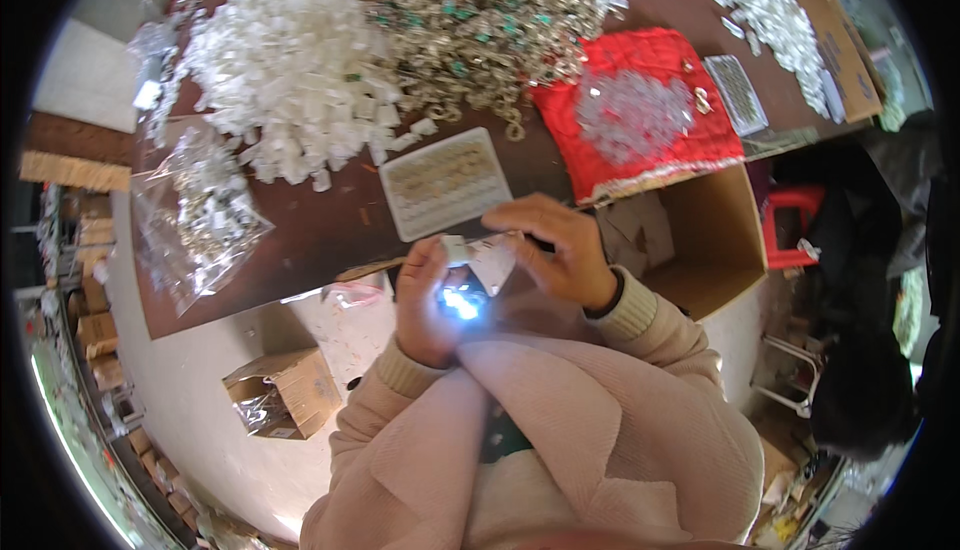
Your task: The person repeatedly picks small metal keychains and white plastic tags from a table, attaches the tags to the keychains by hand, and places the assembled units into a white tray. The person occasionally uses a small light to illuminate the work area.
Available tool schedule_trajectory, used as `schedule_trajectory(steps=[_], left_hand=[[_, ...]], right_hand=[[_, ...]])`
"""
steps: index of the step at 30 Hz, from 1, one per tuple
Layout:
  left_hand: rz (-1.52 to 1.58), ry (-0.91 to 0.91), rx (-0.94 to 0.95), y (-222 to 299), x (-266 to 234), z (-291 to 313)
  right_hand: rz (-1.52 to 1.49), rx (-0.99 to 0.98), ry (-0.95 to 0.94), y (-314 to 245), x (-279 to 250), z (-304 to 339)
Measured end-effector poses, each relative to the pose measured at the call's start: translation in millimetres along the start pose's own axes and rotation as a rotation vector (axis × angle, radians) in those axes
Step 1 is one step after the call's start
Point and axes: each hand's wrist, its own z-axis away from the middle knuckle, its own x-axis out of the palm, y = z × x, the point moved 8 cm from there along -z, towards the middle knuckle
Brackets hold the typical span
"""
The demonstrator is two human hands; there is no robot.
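Observation:
My left hand (418, 302) is closed at the table's near edge, with a small white block-shaped piece (456, 250) at its fingertips. A bright bluish-white glare (461, 301) shines beside that palm; what gives it off cannot be made out. Just to the right, my right hand (562, 248) is raised with its index finger and thumb apart, and nothing shows between them. Beyond both hands lies a white tray (401, 217) with rows of small gold-toned pieces.
White plastic pieces (290, 70) and metallic pieces (480, 30) are heaped across the brown table (300, 240). A red cloth (565, 145) bears clear pieces, near a second tray (735, 93). A clear bag (205, 215) lies left. Cardboard boxes (735, 240) and a red stool (790, 225) stand below.

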Motion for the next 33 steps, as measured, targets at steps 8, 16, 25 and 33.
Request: schedule_trajectory(steps=[8,16,25,33], left_hand=[[0.124,-0.078,-0.047,-2.0,-0.8,-5.4],[0.084,-0.023,-0.043,-1.4,-7.0,-5.4],[0.141,-0.079,-0.055,0.5,-6.8,-4.8],[-0.03,-0.186,0.045,6.6,16.3,-2.3]], right_hand=[[0.533,0.191,0.391,39.9,-99.4,1.7],[0.767,0.138,0.241,62.2,-81.6,-16.8],[0.488,0.15,0.37,52.7,-99.9,-14.2],[-0.039,0.247,0.045,16.1,-38.7,-11.3]])
